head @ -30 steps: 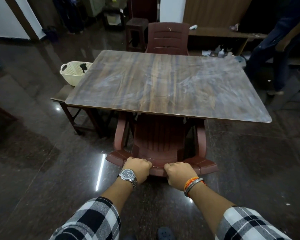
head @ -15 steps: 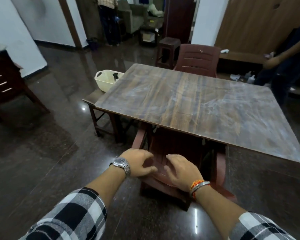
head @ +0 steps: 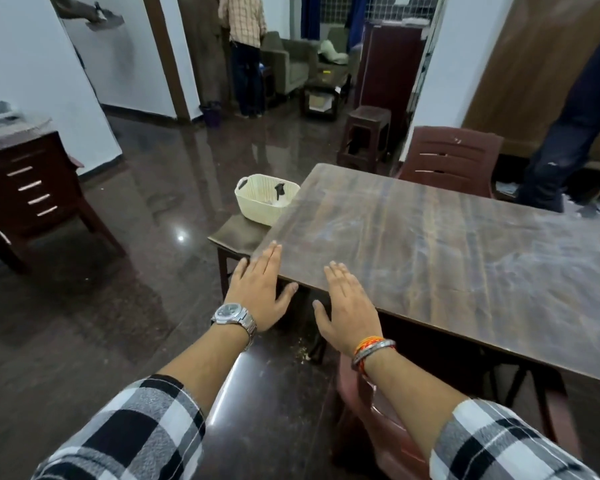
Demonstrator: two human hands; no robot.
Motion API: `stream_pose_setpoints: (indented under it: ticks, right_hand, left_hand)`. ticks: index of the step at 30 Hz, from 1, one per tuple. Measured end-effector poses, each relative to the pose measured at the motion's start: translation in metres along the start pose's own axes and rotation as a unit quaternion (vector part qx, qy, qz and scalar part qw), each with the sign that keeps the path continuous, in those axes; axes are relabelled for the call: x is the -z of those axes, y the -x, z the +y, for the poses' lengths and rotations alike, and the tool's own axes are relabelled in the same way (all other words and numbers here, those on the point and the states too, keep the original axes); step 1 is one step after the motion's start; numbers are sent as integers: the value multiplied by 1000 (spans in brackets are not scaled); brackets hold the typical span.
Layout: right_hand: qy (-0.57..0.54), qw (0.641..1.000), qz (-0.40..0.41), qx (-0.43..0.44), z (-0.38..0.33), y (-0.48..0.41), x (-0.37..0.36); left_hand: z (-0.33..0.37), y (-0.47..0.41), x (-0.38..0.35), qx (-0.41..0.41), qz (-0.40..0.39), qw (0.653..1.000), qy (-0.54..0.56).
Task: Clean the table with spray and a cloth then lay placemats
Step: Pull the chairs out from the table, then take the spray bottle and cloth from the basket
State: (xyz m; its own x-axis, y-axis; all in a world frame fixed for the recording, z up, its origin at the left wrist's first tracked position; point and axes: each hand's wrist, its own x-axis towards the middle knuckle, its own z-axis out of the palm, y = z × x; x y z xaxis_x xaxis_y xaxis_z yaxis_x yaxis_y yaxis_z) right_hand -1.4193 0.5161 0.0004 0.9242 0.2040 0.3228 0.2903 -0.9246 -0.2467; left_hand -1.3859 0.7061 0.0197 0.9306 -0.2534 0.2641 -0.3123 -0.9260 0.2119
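The wood-grain table [head: 447,244] fills the right half of the head view, its top streaked with pale smears. My left hand [head: 260,292] floats flat and open over the table's near left corner, holding nothing. My right hand [head: 350,306] is also flat and open, above the near edge just to the right. A cream plastic basket [head: 257,209] stands on a low stool [head: 238,237] beside the table's left side; a dark spray nozzle [head: 279,190] pokes up inside it. No cloth or placemats are visible.
A maroon plastic chair [head: 371,420] is tucked under the near edge below my right arm; another chair [head: 451,161] stands at the far side. A dark drawer unit [head: 25,188] is at left. One person [head: 245,53] stands in the doorway, another [head: 568,133] at far right.
Both hands have let go of the near chair's backrest and risen, open, over the table's left corner. The view has swung left and closer to that corner.
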Motion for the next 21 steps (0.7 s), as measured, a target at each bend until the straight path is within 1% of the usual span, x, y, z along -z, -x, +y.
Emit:
stream_pose_setpoints:
  ticks: [2,4,9,13,17,19,21]
  right_hand:
    - [0,1000,-2,-9,-21,-34,-12]
    - [-8,999,8,-37,-38,-74,-29]
    - [-23,996,2,-86,-48,-145,-58]
    - [-26,992,24,-119,-31,-232,-93]
    - [-37,990,21,-133,-4,-308,-135]
    - [-42,987,3,-155,7,-341,-152]
    - [-49,986,-13,-160,16,-373,-166]
  left_hand:
    - [-37,-21,5,-1,-14,1000,1]
    - [-79,-52,5,-6,-25,1000,-2]
    - [-133,-105,-17,27,-58,998,7]
    - [-176,-181,-45,16,-71,997,-16]
    - [-212,-262,-72,33,-79,996,-27]
    - [-226,-299,-81,34,-111,993,-35]
    - [-239,-335,-90,29,-101,994,-35]
